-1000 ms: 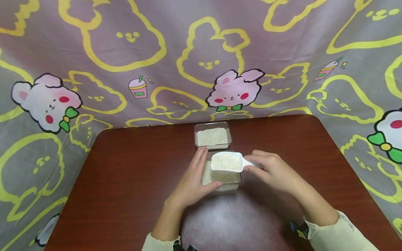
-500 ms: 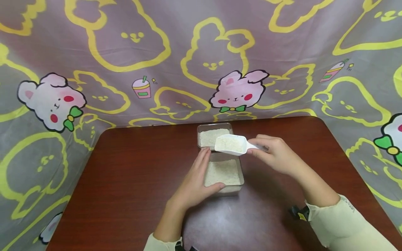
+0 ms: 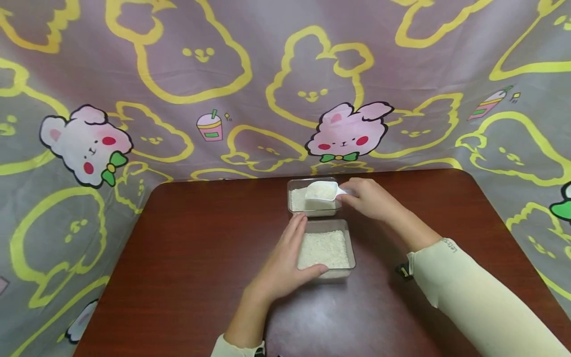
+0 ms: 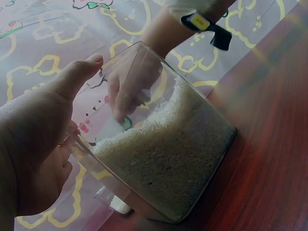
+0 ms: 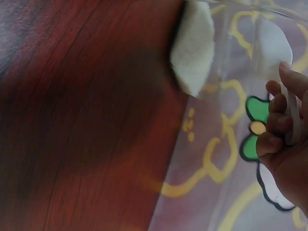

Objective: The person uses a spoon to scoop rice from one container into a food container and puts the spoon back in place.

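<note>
My right hand point(image 3: 368, 198) grips the handle of a white scoop point(image 3: 322, 190) heaped with rice, held level over the far clear container point(image 3: 312, 213). In the right wrist view, curled fingers point(image 5: 279, 118) wrap the scoop's handle point(image 5: 291, 115). My left hand point(image 3: 285, 263) holds the near clear container point(image 3: 351, 248) at its left front corner, thumb along the front rim and fingers down the left side. Rice point(image 4: 163, 154) fills part of this container, sloping lower on one side in the left wrist view. The far container holds rice point(image 3: 298, 198) too, partly hidden by the scoop.
Both containers stand one behind the other on a dark red-brown wooden table point(image 3: 214, 248). A cartoon-patterned cloth point(image 3: 250, 74) hangs right behind the table and along its sides. Dark straps point(image 3: 405, 270) sit at the sleeve cuffs.
My right hand has carried the rice-filled scoop away from above the near container, forward over the far one. The left hand stays at the near container. The head view has shifted slightly.
</note>
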Tool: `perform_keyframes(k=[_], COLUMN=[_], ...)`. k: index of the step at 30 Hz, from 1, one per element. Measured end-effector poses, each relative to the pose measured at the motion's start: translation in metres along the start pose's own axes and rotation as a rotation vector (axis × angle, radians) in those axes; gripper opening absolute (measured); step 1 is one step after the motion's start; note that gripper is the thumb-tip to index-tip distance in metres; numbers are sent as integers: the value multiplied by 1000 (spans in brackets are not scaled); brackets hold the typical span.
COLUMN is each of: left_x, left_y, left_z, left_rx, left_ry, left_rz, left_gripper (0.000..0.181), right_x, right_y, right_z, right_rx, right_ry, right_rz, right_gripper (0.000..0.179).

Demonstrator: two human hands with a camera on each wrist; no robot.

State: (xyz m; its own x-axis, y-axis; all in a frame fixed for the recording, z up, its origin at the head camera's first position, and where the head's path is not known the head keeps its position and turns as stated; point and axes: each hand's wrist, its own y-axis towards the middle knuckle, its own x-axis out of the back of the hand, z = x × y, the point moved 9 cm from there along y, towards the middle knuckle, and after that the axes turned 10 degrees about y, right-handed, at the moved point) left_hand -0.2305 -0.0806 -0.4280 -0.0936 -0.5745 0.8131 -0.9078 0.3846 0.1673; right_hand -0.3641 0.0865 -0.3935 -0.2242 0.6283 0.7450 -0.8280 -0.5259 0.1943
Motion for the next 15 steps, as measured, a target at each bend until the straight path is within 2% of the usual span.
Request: perform_keyframes(k=[6,15], left_x=[-1,1], left_y=[0,-1], left_z=[-4,-2], left_rx=[-25,-31], left_ry=[0,20], left_rz=[-13,-14], left_gripper=[105,106], right_x=[-20,-26], right_y=[15,21], right_z=[4,18], right_rx=[18,28], right_ry=[-106,-343], right_rz=[46,52], right_gripper=[24,28])
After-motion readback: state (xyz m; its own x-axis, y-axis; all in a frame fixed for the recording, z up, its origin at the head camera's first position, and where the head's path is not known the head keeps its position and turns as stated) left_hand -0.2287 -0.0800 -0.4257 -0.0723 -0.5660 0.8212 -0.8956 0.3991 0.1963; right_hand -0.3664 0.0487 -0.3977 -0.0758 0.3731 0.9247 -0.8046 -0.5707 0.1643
